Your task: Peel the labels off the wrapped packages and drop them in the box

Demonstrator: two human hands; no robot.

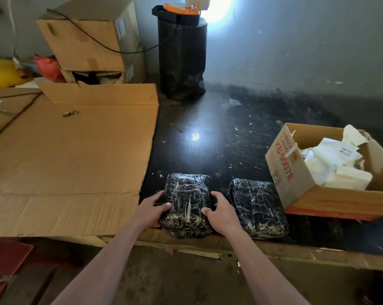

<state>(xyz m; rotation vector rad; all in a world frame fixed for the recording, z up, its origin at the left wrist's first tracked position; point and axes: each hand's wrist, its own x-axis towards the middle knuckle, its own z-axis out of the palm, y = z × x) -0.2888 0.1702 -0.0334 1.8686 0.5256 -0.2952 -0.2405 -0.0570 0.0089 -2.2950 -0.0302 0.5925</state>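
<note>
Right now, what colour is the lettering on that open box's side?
Red, printed on the brown cardboard box; the head view shows it clearly.

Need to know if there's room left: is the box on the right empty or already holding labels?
Partly filled: the open box holds a heap of white peeled labels, with bare inner wall still visible.

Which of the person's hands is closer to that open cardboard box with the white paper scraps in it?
The right hand. It grips the right side of the left package, on the side toward the box; the left hand holds the package's far side.
</note>
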